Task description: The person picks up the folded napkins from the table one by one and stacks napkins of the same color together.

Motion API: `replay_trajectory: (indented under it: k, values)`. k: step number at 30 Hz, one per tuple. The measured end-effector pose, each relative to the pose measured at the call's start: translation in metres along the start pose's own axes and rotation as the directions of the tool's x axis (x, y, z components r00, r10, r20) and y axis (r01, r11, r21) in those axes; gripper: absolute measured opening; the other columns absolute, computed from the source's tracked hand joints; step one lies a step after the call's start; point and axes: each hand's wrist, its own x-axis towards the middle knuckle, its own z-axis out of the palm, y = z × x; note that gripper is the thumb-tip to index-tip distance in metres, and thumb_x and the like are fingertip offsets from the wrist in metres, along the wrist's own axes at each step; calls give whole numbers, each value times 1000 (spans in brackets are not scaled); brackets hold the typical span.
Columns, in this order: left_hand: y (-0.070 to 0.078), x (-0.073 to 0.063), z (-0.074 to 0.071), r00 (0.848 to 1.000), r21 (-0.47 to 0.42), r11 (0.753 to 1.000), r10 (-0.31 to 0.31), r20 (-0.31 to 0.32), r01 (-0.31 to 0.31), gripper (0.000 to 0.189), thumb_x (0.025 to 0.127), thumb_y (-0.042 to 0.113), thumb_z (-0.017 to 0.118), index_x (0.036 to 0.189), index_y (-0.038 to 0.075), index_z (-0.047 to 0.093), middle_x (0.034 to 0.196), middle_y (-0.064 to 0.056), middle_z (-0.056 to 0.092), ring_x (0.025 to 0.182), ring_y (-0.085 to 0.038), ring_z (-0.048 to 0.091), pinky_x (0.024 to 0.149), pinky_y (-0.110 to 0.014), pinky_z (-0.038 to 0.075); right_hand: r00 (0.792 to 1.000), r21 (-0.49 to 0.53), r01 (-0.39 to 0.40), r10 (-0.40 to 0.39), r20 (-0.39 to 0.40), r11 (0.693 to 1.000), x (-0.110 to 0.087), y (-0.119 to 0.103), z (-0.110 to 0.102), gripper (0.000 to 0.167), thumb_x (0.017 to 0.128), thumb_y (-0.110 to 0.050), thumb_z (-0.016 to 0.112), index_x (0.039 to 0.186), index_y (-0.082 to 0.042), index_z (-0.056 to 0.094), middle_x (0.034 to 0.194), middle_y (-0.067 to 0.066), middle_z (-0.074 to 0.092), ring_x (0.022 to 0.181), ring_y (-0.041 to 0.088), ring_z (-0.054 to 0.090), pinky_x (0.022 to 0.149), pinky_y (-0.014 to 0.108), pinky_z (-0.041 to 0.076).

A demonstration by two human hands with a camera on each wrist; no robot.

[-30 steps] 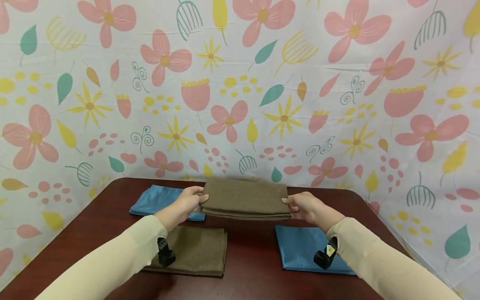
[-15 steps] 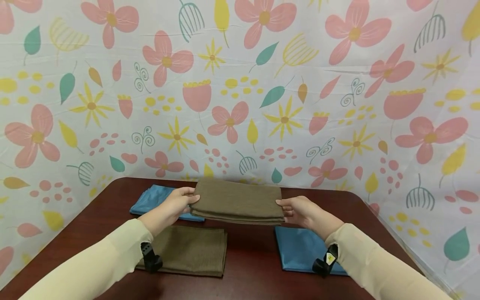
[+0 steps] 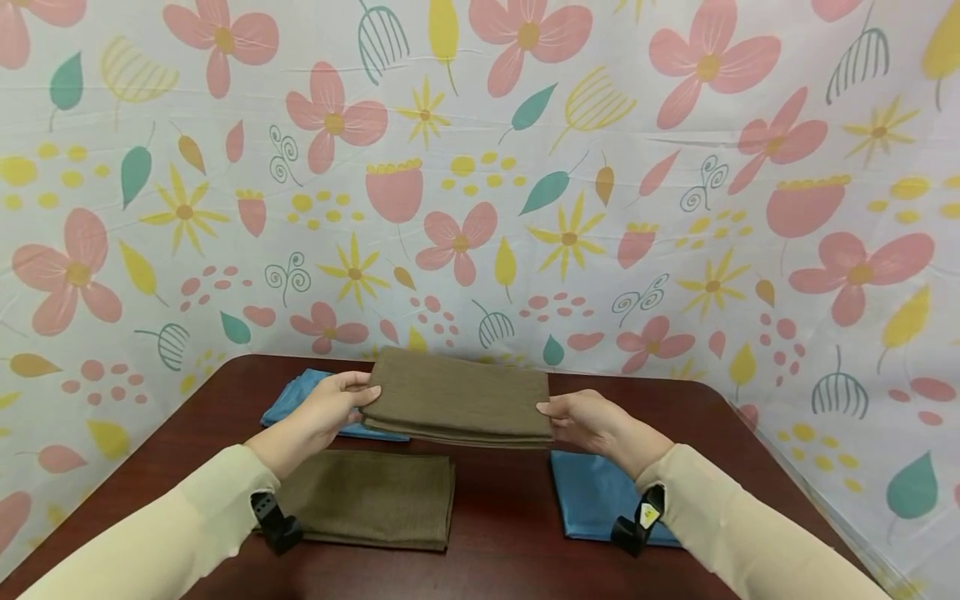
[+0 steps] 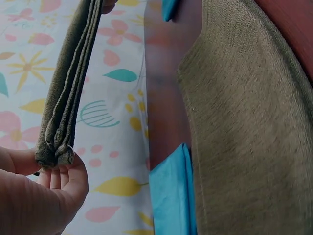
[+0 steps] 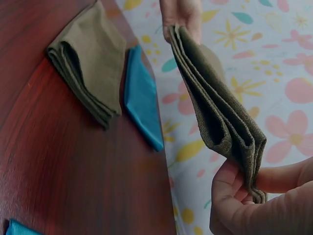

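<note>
A folded olive-brown cloth [image 3: 459,396] is held up level over the back middle of the table. My left hand [image 3: 333,408] pinches its left end, thumb on top and fingers beneath. At the other end my right hand [image 3: 592,421] grips it the same way. In the left wrist view the stacked layers of the cloth [image 4: 68,88] show edge-on above the left hand [image 4: 44,191]. The right wrist view shows its looped folds [image 5: 220,107], with the right hand [image 5: 259,196] pinching the near corner.
A second folded olive cloth [image 3: 375,500] lies at the front left of the dark red table [image 3: 502,517]. One folded blue cloth [image 3: 300,392] lies behind it, partly hidden by the left hand. Another blue cloth [image 3: 592,492] lies at the front right, under the right forearm. Floral fabric hangs behind.
Both hands have moved to the left with the held cloth, which now covers more of the view toward the back-left blue cloth. The cloths on the table have stayed put.
</note>
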Motion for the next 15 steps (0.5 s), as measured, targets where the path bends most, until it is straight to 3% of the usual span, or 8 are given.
replay_trajectory:
  k: [3,8,15]
  values:
    - [4,-2,-6,1000,19,1000,12,4,-12,58,102,18,52,149,-4,27,147,-24,34,136,-38,36,111,-53,36,1000,-1,3,-3,23,1000,2,0,3,71,100,0,45,151,11,-5,159,27,-4,56,8,28,63,21,31]
    - [8,-9,-18,1000,43,999,25,11,-26,60,102,20,51,150,-6,24,149,-26,31,138,-40,32,112,-56,32,999,2,-3,3,33,1000,4,-3,13,72,101,-1,45,151,9,-5,158,28,1,56,8,27,66,23,32]
    - [5,-20,-33,1000,96,995,14,-6,-14,62,102,22,51,150,-5,23,149,-26,31,138,-41,32,111,-57,34,998,98,-43,38,55,994,5,-3,31,72,100,2,45,152,7,-5,155,24,9,60,9,27,67,23,32]
